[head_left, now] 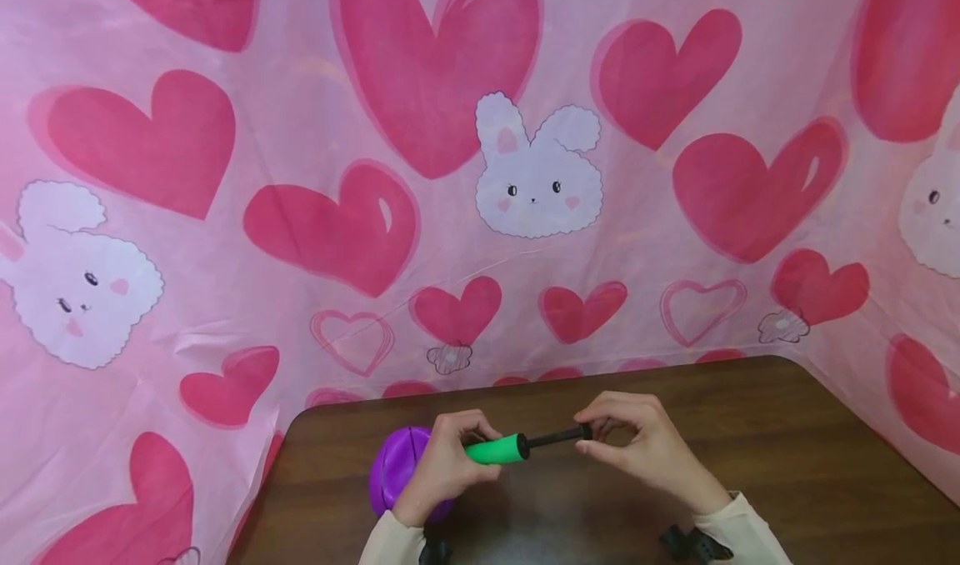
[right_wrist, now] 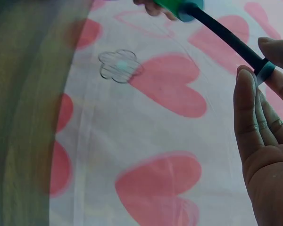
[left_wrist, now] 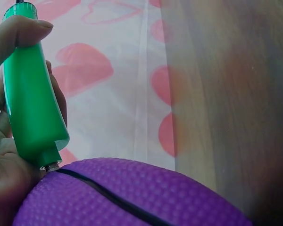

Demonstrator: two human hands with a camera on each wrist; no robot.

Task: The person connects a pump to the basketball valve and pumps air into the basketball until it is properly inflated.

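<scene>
A green hand pump (head_left: 497,450) lies across my left hand (head_left: 453,457), which grips its barrel. In the left wrist view the metal tip of the pump (left_wrist: 35,103) meets the surface of a purple ball (left_wrist: 127,188) with a black seam. My right hand (head_left: 648,448) pinches the black handle (head_left: 582,432) at the end of the extended rod (head_left: 551,438). The right wrist view has the thumb and fingertips around that handle (right_wrist: 264,70). Partly hidden behind my left hand, the purple ball (head_left: 393,469) sits at the left of the table.
The brown wooden table (head_left: 750,432) has rounded far corners. Behind it and along both sides hangs a pink cloth (head_left: 450,248) printed with hearts and rabbits. Black straps (head_left: 693,542) circle the wrists at the cream sleeves.
</scene>
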